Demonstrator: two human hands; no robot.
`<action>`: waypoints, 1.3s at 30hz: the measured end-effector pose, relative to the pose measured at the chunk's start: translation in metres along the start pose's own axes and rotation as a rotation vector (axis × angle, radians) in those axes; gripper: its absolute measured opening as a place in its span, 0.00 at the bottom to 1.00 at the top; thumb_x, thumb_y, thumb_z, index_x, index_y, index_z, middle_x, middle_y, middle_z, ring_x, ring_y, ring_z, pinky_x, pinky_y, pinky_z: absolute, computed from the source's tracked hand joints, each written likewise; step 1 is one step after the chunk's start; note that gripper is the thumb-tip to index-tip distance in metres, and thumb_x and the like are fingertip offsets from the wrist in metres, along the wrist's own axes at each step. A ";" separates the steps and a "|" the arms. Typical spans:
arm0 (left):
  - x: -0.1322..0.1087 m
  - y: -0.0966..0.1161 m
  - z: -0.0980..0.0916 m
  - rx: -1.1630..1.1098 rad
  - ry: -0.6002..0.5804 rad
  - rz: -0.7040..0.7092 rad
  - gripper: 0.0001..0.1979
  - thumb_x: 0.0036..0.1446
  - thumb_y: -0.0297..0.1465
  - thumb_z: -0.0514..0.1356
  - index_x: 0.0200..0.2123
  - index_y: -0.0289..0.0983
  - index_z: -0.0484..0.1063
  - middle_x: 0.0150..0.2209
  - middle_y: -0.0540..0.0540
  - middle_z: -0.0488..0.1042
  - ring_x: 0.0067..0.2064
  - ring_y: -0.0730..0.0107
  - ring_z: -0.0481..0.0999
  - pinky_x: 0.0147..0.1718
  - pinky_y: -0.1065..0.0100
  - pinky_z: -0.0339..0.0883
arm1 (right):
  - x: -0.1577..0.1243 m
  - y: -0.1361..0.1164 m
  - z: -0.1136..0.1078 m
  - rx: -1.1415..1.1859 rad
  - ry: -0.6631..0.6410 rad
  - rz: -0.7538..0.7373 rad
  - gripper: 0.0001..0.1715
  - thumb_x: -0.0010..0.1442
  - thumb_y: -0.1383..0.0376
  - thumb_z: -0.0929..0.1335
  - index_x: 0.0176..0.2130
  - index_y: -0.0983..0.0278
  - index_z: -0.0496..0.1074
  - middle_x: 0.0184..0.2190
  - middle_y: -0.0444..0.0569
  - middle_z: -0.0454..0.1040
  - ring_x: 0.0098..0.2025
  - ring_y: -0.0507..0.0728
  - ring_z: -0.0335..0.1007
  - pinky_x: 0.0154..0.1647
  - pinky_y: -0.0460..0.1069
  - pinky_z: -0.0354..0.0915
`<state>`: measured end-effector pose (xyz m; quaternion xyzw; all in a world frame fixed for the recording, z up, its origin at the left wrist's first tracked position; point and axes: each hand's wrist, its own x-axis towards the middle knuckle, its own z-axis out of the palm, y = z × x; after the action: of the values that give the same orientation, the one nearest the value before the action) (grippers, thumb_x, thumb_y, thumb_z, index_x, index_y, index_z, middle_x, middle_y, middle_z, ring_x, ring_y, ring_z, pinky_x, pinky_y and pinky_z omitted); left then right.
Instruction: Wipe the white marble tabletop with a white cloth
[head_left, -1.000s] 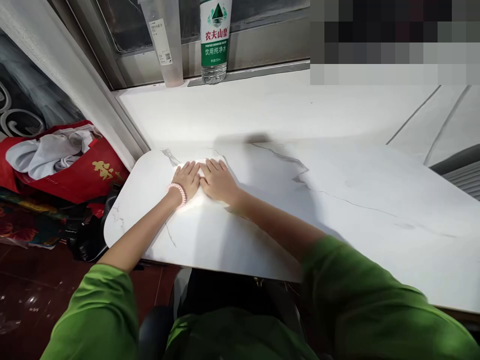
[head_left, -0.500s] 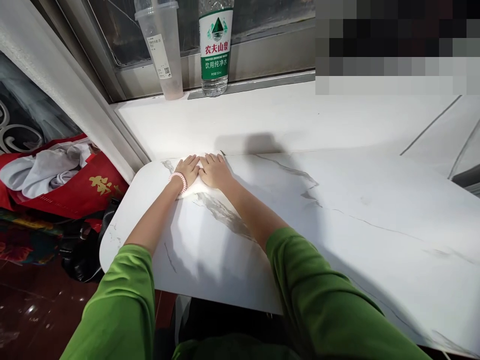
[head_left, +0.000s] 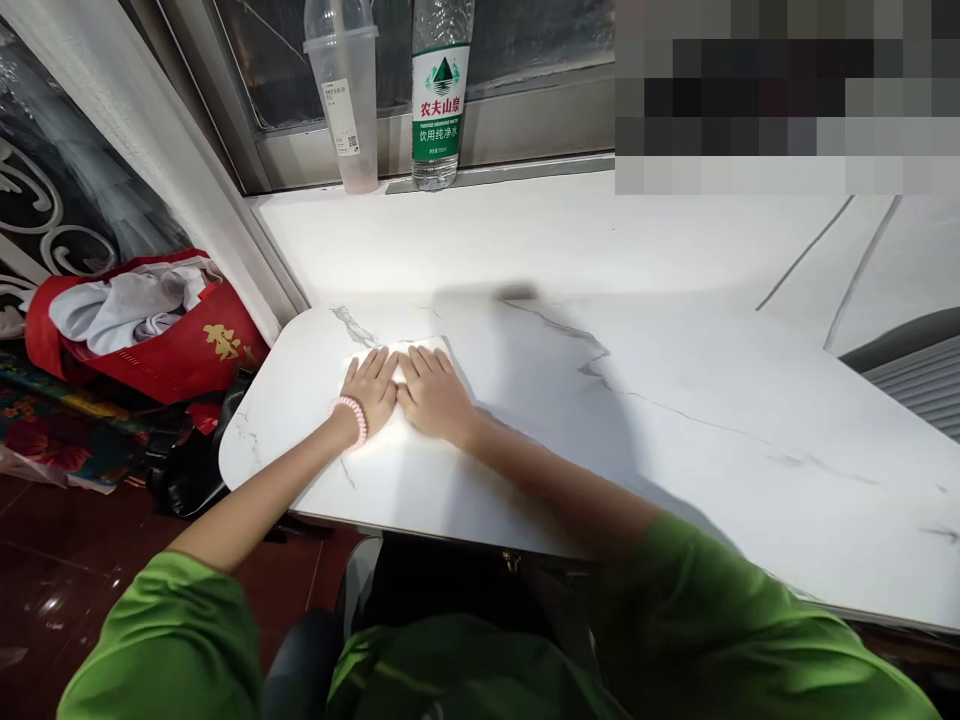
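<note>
My left hand [head_left: 371, 385] and my right hand [head_left: 433, 392] lie flat side by side on a white cloth or sheet [head_left: 435, 346] at the left end of a white marble table [head_left: 675, 440]. The fingers of both hands are stretched out and pressed down on it. A pink coil band [head_left: 352, 418] circles my left wrist. Only the far edge of the white piece shows beyond my fingertips. My sleeves are green.
On the white sill [head_left: 525, 230] by the window stand a clear plastic cup [head_left: 345, 95] and a green-labelled water bottle [head_left: 439, 95]. A red bag [head_left: 172, 345] with grey cloth sits on the floor at left. A blurred patch covers the upper right.
My hands slid away across the table and then came back toward me, still flat on the white piece. The view shifted with my head.
</note>
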<state>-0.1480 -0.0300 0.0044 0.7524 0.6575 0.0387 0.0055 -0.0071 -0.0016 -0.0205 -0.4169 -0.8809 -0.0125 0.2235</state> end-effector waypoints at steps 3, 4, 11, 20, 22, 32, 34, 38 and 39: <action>-0.044 0.003 -0.001 0.005 0.025 0.014 0.28 0.66 0.29 0.44 0.69 0.36 0.55 0.71 0.42 0.53 0.72 0.59 0.50 0.69 0.49 0.44 | -0.031 -0.028 -0.011 0.013 -0.019 -0.012 0.32 0.68 0.63 0.56 0.64 0.79 0.62 0.66 0.66 0.62 0.68 0.69 0.55 0.69 0.64 0.47; -0.056 0.004 -0.002 0.004 0.027 0.019 0.28 0.66 0.29 0.44 0.69 0.35 0.55 0.71 0.41 0.53 0.72 0.59 0.50 0.69 0.49 0.44 | -0.039 -0.035 -0.014 0.017 -0.029 -0.020 0.32 0.68 0.63 0.56 0.64 0.79 0.62 0.66 0.67 0.61 0.68 0.69 0.54 0.69 0.65 0.47; -0.099 0.005 -0.012 -0.035 0.002 0.014 0.29 0.66 0.29 0.42 0.69 0.30 0.55 0.71 0.39 0.53 0.72 0.59 0.48 0.70 0.49 0.43 | -0.059 -0.054 -0.028 0.064 -0.139 -0.114 0.34 0.69 0.61 0.56 0.65 0.81 0.61 0.66 0.71 0.59 0.69 0.71 0.53 0.68 0.67 0.50; -0.074 -0.001 -0.011 -0.037 -0.032 -0.116 0.28 0.65 0.27 0.45 0.67 0.28 0.58 0.70 0.37 0.54 0.72 0.57 0.49 0.69 0.50 0.44 | -0.034 -0.052 -0.019 0.086 -0.134 -0.116 0.33 0.67 0.62 0.57 0.65 0.80 0.61 0.66 0.69 0.60 0.69 0.72 0.52 0.69 0.66 0.48; -0.054 -0.011 -0.011 -0.035 -0.029 -0.129 0.28 0.64 0.26 0.45 0.67 0.28 0.58 0.70 0.37 0.55 0.72 0.57 0.50 0.69 0.50 0.44 | -0.014 -0.047 -0.013 0.070 -0.121 -0.115 0.33 0.66 0.64 0.57 0.64 0.80 0.62 0.66 0.69 0.60 0.68 0.71 0.53 0.69 0.65 0.47; 0.057 -0.093 -0.001 -0.050 0.061 -0.110 0.28 0.64 0.29 0.46 0.66 0.33 0.62 0.69 0.40 0.59 0.70 0.57 0.56 0.68 0.53 0.49 | 0.105 -0.017 0.028 0.065 -0.281 -0.061 0.34 0.68 0.63 0.55 0.68 0.78 0.55 0.70 0.65 0.53 0.71 0.67 0.46 0.70 0.62 0.42; 0.074 -0.106 0.001 -0.065 0.074 -0.072 0.28 0.63 0.29 0.46 0.66 0.35 0.62 0.69 0.42 0.60 0.70 0.58 0.56 0.68 0.53 0.49 | 0.120 -0.013 0.033 0.075 -0.291 -0.031 0.34 0.69 0.63 0.55 0.68 0.79 0.54 0.70 0.65 0.52 0.71 0.67 0.45 0.70 0.62 0.40; 0.105 -0.125 0.000 -0.090 0.062 -0.007 0.28 0.63 0.29 0.47 0.66 0.37 0.62 0.69 0.44 0.60 0.70 0.60 0.56 0.68 0.55 0.47 | 0.141 -0.009 0.041 0.083 -0.258 0.050 0.35 0.69 0.63 0.54 0.68 0.80 0.53 0.70 0.65 0.53 0.71 0.68 0.45 0.70 0.62 0.39; 0.112 -0.128 -0.001 -0.090 0.048 -0.005 0.28 0.63 0.29 0.47 0.67 0.36 0.61 0.69 0.43 0.59 0.70 0.60 0.55 0.68 0.55 0.47 | 0.145 -0.008 0.043 0.084 -0.246 0.066 0.35 0.69 0.63 0.54 0.68 0.80 0.54 0.70 0.65 0.53 0.71 0.68 0.45 0.70 0.62 0.39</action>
<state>-0.2599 0.0978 0.0035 0.7487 0.6569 0.0863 0.0233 -0.1099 0.1078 0.0013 -0.4343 -0.8873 0.0828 0.1312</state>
